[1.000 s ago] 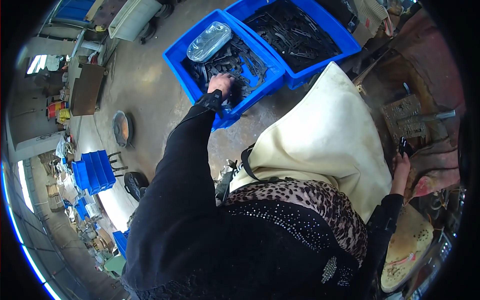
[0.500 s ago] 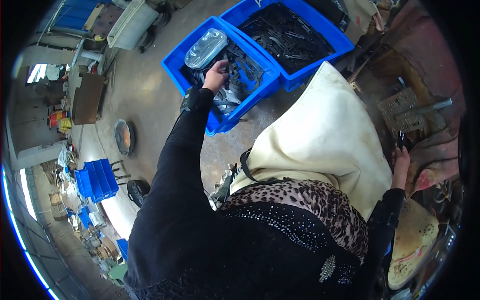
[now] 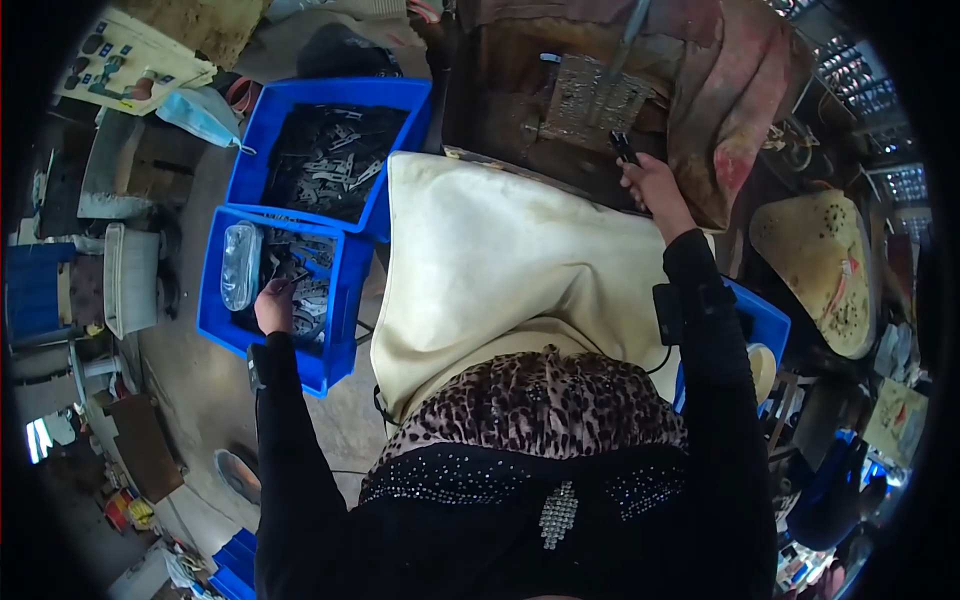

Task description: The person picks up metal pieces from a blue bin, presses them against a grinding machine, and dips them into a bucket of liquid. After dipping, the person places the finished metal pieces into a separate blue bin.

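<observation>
My left hand (image 3: 274, 306) reaches into the nearer blue crate (image 3: 343, 300), among dark, flat metal-looking parts (image 3: 312, 293). Its fingers are closed at the parts, and what is between them is hard to make out. Beside it in the crate lies a clear plastic container (image 3: 240, 265). My right hand (image 3: 652, 187) is closed around a slim black object (image 3: 622, 148), whose end points toward a wet, pitted plate (image 3: 590, 100) in a brown-stained work bay. The object's kind does not show clearly.
A cream apron (image 3: 500, 260) covers my lap between both arms. Farther off, a second blue crate (image 3: 335, 95) holds more dark parts. Reddish stained cloth (image 3: 735, 90) drapes the bay. A spotted pale seat (image 3: 815, 270) and another blue container (image 3: 762, 315) stand at right.
The view has turned right, so the crates sit farther left and the work bay nearer the middle. My left hand stays in the nearer crate; my right still holds the black object.
</observation>
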A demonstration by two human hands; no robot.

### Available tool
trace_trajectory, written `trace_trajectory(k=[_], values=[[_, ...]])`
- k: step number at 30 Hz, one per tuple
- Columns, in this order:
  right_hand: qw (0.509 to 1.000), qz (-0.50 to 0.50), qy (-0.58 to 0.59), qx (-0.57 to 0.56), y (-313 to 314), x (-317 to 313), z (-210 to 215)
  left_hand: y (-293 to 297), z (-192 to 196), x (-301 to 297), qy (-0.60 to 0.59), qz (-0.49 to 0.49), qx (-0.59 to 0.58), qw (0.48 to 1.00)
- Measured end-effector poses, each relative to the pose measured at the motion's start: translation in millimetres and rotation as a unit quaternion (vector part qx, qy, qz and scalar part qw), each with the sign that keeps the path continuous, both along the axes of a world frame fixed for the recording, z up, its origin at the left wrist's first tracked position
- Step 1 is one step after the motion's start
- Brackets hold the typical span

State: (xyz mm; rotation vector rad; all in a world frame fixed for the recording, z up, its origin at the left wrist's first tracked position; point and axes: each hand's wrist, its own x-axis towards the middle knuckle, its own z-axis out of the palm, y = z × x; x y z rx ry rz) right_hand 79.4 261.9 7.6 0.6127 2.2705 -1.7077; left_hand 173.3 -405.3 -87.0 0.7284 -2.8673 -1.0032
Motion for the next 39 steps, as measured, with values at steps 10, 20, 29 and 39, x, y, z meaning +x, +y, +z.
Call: trace_trajectory(k=[10, 20, 29, 39], values=[[0.998, -0.002, 0.006, -0.068, -7, -2, 10, 51, 79, -57, 0.294, -0.119, -0.146, 0.937], [1.0, -0.016, 0.021, 0.002, -14, 2, 14, 275, 168, -144, 0.144, -0.189, 0.34, 0.91], [0.959, 0.032, 0.154, 0.235, -13, -1, -12, 386, 132, -179, 0.131, -0.42, 0.239, 0.866], [0.925, 0.063, 0.161, 0.338, -16, -1, -9, 408, 114, -163, 0.22, -0.395, -0.079, 0.889]])
